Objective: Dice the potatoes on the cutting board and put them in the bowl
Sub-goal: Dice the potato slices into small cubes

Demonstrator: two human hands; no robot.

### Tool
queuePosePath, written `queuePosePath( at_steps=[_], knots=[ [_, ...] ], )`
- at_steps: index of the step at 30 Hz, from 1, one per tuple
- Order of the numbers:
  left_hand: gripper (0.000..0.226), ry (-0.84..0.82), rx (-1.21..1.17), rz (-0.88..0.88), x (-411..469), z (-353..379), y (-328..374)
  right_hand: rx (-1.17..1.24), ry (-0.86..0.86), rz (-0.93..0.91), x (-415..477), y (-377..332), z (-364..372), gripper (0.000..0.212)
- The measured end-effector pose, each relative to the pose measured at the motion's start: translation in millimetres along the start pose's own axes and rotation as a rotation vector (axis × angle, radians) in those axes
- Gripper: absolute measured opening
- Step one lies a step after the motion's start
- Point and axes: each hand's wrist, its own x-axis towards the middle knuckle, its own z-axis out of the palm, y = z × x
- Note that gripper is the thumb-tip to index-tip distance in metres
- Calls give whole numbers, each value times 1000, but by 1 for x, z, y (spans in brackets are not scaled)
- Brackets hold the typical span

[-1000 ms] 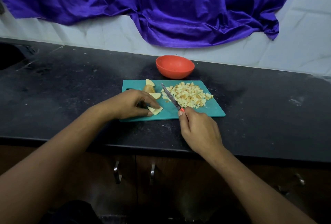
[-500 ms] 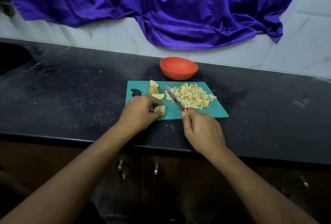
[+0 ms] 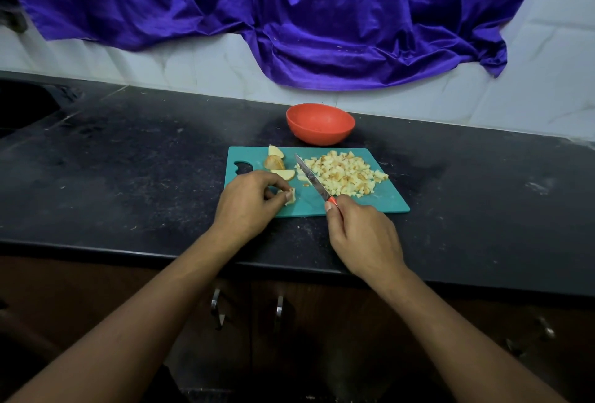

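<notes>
Potato piece (image 3: 290, 195) pinched in left hand (image 3: 249, 201) on the cutting board (image 3: 380, 201); right hand (image 3: 362, 235) grips the knife (image 3: 311, 179), blade pointing away and leftward toward the bowl (image 3: 320, 124).

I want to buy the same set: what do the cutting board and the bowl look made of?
The cutting board: likely plastic, matte teal, thin and uniform with a moulded handle cutout. The bowl: probably plastic too, smooth orange-red with a soft sheen.
</notes>
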Motion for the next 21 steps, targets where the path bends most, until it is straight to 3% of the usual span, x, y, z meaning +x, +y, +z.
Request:
queuePosePath(
  at_steps=[8,14,21],
  knots=[
    [6,22,-72,-32,-3,-2,2,8,-2,-1,0,0,0,30],
    [21,19,-111,-7,-4,-4,1,15,2,0,1,1,1,30],
    [26,-115,-173,50,-3,-15,-11,24,6,-5,0,1,1,30]
  ],
)
